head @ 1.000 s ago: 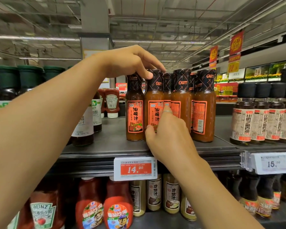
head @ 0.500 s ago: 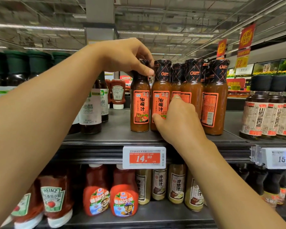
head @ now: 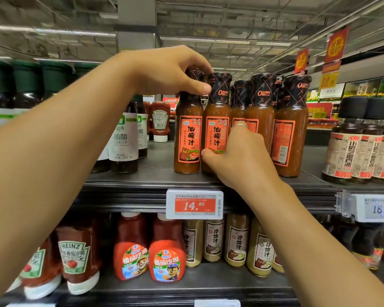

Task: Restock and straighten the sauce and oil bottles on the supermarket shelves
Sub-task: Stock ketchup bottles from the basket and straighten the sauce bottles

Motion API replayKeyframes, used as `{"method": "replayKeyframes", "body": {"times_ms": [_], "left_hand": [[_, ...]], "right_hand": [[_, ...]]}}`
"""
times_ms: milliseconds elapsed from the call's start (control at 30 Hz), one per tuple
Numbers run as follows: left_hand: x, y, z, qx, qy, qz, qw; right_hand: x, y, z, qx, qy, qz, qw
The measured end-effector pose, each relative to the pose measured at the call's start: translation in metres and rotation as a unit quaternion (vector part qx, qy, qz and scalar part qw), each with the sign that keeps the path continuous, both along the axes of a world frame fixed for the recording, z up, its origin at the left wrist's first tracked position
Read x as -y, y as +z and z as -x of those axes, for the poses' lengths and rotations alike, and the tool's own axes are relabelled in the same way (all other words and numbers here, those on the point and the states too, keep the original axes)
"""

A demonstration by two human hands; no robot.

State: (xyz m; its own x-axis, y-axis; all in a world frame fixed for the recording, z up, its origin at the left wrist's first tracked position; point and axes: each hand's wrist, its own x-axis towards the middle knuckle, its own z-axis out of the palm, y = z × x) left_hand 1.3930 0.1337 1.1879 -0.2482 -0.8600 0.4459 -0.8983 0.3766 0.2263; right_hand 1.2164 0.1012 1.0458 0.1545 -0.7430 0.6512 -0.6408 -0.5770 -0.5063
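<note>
Several orange sauce bottles with black caps stand upright on the upper shelf (head: 142, 180). My left hand (head: 171, 72) grips the cap of the leftmost orange bottle (head: 187, 142). My right hand (head: 242, 156) holds the lower body of the second orange bottle (head: 216, 120), thumb across its front label. These two bottles stand side by side, labels facing me. More orange bottles (head: 288, 129) stand to the right, one showing its barcode side.
Dark salad-dressing bottles (head: 124, 140) stand left of the orange ones, dark brown bottles (head: 361, 149) on the right. A red price tag (head: 194, 204) hangs on the shelf edge. The lower shelf carries ketchup bottles (head: 131, 251) and pale dressing bottles (head: 237, 242).
My left hand went from the second bottle's cap to gripping the leftmost bottle's cap. The right hand stayed on the second bottle's lower body. The view came closer.
</note>
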Motion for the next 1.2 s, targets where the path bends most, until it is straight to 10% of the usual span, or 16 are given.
{"method": "replayKeyframes", "body": {"times_ms": [467,700,933,1200], "left_hand": [[0.004,-0.008,-0.004,-0.059,-0.010,-0.013,0.998],[-0.004,0.022,0.047,0.001,-0.043,0.169,0.985],[0.022,0.033,0.106,0.235,0.020,0.094,0.967],[0.032,0.050,0.094,0.176,0.015,-0.019,0.984]], "right_hand": [[-0.013,0.003,0.030,-0.053,0.018,0.048,0.997],[-0.013,0.032,0.097,-0.013,-0.076,0.103,0.992],[-0.008,-0.014,0.069,-0.046,-0.086,0.067,0.993],[0.002,-0.009,0.061,-0.064,-0.144,0.089,0.983]]}}
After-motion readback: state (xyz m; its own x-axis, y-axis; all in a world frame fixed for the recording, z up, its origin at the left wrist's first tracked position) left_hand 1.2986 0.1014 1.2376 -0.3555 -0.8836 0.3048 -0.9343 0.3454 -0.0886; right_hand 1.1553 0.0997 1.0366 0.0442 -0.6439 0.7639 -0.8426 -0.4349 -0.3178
